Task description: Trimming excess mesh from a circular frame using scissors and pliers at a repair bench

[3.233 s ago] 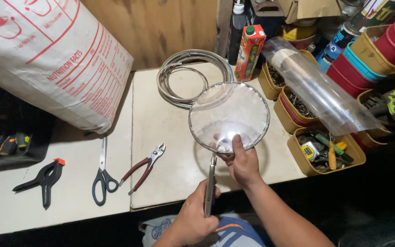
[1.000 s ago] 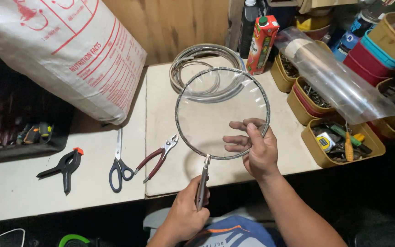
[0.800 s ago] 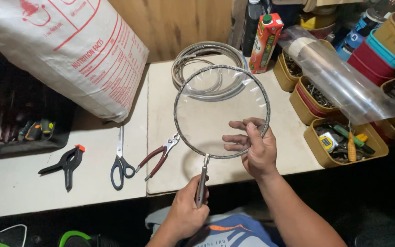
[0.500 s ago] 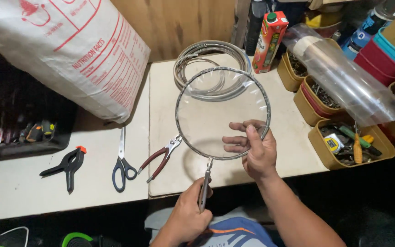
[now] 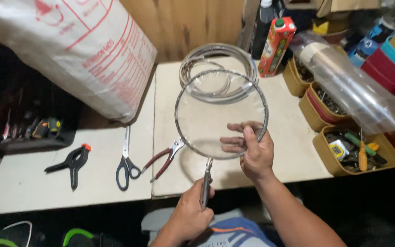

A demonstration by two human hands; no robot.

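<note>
Two hands on one round wire hoop (image 5: 221,114) covered in clear film, above the desk (image 5: 293,151). Left hand (image 5: 190,215) closed around its twisted wire handle (image 5: 205,185); right hand (image 5: 251,148) pinched on the rim.

round wire hoop (image 5: 221,113), clear film stretched, held upright

Left hand (image 5: 193,212) fisted, fingers curled tight; right hand (image 5: 251,148) raised, fingers spread, thumb up.

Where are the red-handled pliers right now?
In the head view, the red-handled pliers lie on the white table, just left of the strainer and right of the scissors.
</note>
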